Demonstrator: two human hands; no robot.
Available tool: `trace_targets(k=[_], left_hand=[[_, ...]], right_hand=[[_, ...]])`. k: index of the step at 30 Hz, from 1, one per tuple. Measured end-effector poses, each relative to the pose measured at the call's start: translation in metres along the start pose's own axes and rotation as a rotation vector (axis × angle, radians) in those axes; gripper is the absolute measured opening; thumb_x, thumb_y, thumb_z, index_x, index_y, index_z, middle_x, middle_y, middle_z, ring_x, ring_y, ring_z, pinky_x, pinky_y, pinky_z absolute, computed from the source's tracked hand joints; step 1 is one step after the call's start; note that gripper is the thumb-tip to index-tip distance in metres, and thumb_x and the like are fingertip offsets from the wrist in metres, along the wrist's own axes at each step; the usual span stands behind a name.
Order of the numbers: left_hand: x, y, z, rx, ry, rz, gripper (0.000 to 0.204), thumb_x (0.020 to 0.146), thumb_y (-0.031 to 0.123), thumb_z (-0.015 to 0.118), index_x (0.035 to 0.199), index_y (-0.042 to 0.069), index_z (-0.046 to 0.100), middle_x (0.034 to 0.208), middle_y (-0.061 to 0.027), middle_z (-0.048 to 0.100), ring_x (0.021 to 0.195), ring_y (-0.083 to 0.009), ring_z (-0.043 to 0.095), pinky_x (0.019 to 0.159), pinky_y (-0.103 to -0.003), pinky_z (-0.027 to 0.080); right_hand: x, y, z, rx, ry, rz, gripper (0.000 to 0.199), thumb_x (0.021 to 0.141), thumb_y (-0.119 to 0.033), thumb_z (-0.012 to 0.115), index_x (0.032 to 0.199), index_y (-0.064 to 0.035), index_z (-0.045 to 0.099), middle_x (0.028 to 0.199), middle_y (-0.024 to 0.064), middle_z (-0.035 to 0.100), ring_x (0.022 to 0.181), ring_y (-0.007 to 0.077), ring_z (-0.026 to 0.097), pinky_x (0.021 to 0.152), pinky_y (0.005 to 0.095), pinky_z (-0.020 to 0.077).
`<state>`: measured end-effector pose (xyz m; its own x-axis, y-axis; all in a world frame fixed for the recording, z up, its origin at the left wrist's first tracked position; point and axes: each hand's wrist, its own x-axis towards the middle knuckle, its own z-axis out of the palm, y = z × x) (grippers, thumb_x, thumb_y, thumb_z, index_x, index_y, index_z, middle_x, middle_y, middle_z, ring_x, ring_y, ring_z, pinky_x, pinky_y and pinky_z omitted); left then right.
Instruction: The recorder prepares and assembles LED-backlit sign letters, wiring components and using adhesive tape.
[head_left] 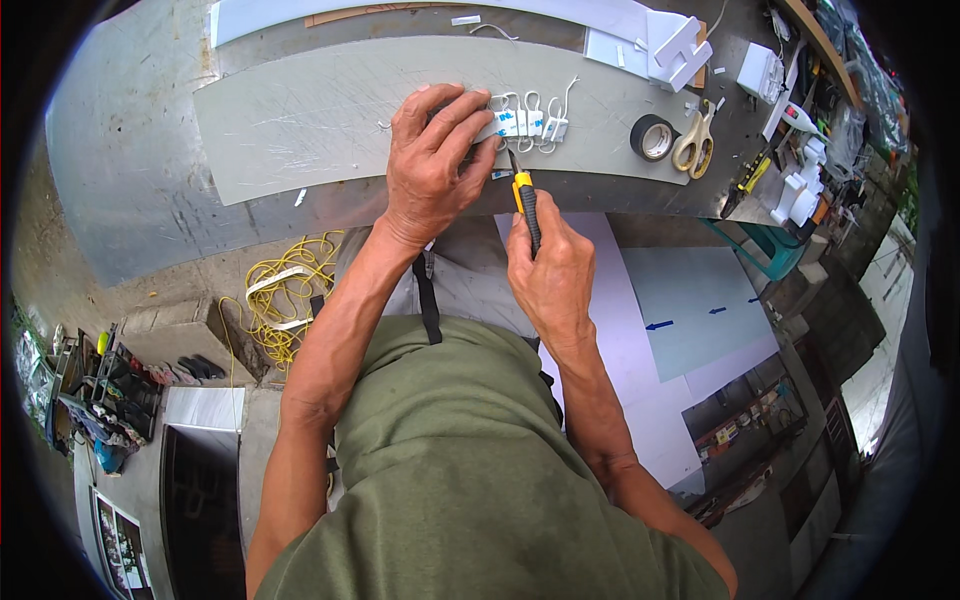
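My right hand is closed round the yellow and black handle of a utility knife. The knife's blade points up toward a row of small white pieces with printed adhesive backing, which have white looped cord around them. With bent fingers close together, my left hand grips the left end of this row; its fingertips hide part of it. One similar piece sits at the row's right end, a loose cord end rising from it. All of this rests on a scratched grey board.
A roll of black tape and cream-handled scissors lie on the right. Beyond them is another yellow cutter. White plastic parts stand at the back right. The metal table extends left; yellow cord lies below it.
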<state>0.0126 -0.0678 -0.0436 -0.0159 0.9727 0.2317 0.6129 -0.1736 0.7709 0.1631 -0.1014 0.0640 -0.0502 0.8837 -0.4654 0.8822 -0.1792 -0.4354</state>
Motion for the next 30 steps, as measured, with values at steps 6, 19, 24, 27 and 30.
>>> trace_targets(k=[6, 19, 24, 27, 30], left_hand=[[0.001, 0.000, -0.006, -0.040, -0.037, -0.005, 0.037, 0.077, 0.004, 0.084, 0.113, 0.007, 0.075, 0.129, -0.0044, 0.073, 0.126, -0.0274, 0.061, 0.111, -0.044, 0.044], [0.000, -0.005, -0.005, -0.058, -0.034, 0.007, 0.037, 0.077, 0.004, 0.084, 0.113, 0.007, 0.075, 0.130, -0.0050, 0.072, 0.127, -0.0269, 0.061, 0.114, -0.046, 0.043], [0.000, -0.004, -0.006, -0.058, -0.031, 0.001, 0.037, 0.077, 0.004, 0.084, 0.113, 0.007, 0.075, 0.130, -0.0049, 0.072, 0.127, -0.0269, 0.061, 0.114, -0.046, 0.043], [-0.001, -0.004, -0.005, -0.060, -0.030, -0.002, 0.037, 0.077, 0.004, 0.084, 0.113, 0.007, 0.075, 0.130, -0.0049, 0.072, 0.127, -0.0271, 0.061, 0.114, -0.046, 0.043], [-0.001, -0.005, -0.005, -0.055, -0.031, -0.003, 0.038, 0.077, 0.004, 0.084, 0.113, 0.007, 0.075, 0.130, -0.0049, 0.071, 0.127, -0.0272, 0.060, 0.114, -0.046, 0.043]], right_hand=[[0.010, -0.002, -0.002, 0.122, 0.172, -0.088, 0.035, 0.095, -0.001, 0.067, 0.128, 0.0064, 0.057, 0.087, 0.0240, 0.072, 0.070, 0.0399, 0.073, 0.059, 0.0460, 0.0556], [0.028, 0.001, 0.009, 0.121, 0.104, -0.098, 0.032, 0.095, -0.005, 0.069, 0.123, 0.0068, 0.058, 0.083, 0.0236, 0.071, 0.069, 0.0400, 0.073, 0.057, 0.0465, 0.0550], [0.028, 0.001, 0.011, 0.095, 0.106, -0.099, 0.032, 0.095, -0.004, 0.069, 0.122, 0.0071, 0.058, 0.082, 0.0238, 0.071, 0.068, 0.0401, 0.072, 0.057, 0.0465, 0.0550], [0.028, 0.002, 0.012, 0.108, 0.115, -0.115, 0.032, 0.095, -0.004, 0.069, 0.122, 0.0071, 0.058, 0.082, 0.0240, 0.071, 0.068, 0.0403, 0.072, 0.057, 0.0464, 0.0549], [0.028, 0.001, 0.011, 0.108, 0.112, -0.106, 0.032, 0.095, -0.004, 0.069, 0.123, 0.0072, 0.058, 0.082, 0.0240, 0.071, 0.067, 0.0405, 0.072, 0.056, 0.0462, 0.0548]])
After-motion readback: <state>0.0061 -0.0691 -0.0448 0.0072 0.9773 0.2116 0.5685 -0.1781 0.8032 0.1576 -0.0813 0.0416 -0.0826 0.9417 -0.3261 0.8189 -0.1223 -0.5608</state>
